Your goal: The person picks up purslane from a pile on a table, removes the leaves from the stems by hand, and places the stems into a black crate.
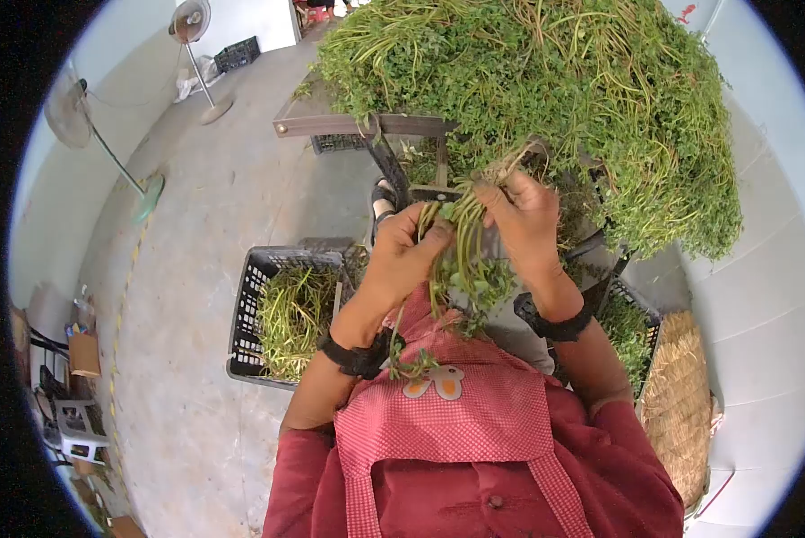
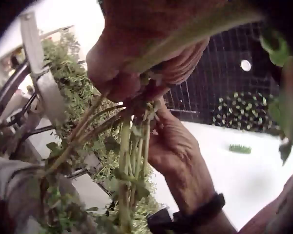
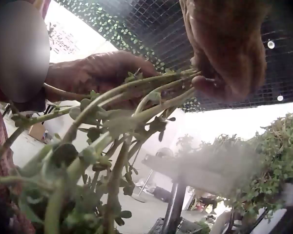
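Observation:
A small bunch of green-leaved stems (image 1: 467, 220) is held between both hands over the lap, its leafy ends hanging down. The left hand (image 1: 409, 255) grips stems between thumb and curled fingers. On the other side, the right hand (image 1: 526, 220) pinches the upper part of the bunch, near the pale stem ends. In the left wrist view, the left hand (image 2: 141, 44) is close up with stems (image 2: 129, 165) below it, the right hand (image 2: 176, 151) behind. The right wrist view shows the right hand (image 3: 229, 53) pinching stem ends and the left hand (image 3: 100, 73) behind the stems.
A large heap of greens (image 1: 546, 81) covers the table (image 1: 362, 125) ahead. A black crate (image 1: 241, 314) of stems stands on the floor at left, another crate (image 1: 653, 336) at right beside a woven straw mat (image 1: 676, 403). Two stand fans (image 1: 190, 22) are at far left.

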The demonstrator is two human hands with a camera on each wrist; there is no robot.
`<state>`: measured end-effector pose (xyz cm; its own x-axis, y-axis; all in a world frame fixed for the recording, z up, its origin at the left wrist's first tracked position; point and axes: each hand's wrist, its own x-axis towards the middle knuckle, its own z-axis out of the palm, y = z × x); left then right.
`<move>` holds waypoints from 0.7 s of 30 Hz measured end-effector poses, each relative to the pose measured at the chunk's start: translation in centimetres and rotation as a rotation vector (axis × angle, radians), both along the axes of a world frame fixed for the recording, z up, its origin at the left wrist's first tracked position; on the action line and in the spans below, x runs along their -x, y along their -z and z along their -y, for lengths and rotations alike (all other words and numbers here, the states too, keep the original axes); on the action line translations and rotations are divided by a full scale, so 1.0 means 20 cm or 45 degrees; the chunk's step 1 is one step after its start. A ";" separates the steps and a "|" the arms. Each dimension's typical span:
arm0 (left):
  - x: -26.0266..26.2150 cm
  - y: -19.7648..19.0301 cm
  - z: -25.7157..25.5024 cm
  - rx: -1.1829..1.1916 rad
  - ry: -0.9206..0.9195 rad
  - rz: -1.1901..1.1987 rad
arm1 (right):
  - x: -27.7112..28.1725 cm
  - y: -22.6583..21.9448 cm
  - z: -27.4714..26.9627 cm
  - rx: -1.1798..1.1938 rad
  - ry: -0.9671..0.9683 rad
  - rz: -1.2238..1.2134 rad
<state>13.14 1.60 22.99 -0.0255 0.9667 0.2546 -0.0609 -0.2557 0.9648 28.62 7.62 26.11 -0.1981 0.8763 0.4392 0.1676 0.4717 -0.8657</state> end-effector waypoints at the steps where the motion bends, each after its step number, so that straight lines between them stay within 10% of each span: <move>1: 0.01 -0.01 0.00 0.143 0.141 0.204 | -0.01 0.01 0.00 0.000 0.006 -0.007; 13: 0.03 -0.07 0.01 0.357 0.308 0.444 | -0.01 0.06 -0.01 -0.053 -0.123 -0.061; 18: 0.02 0.05 -0.05 -0.117 -0.151 -0.565 | 0.00 0.04 0.03 -0.355 0.017 0.199; 21: -0.01 0.05 -0.07 -0.088 -0.229 -0.421 | 0.03 0.07 0.06 -0.596 -0.009 0.305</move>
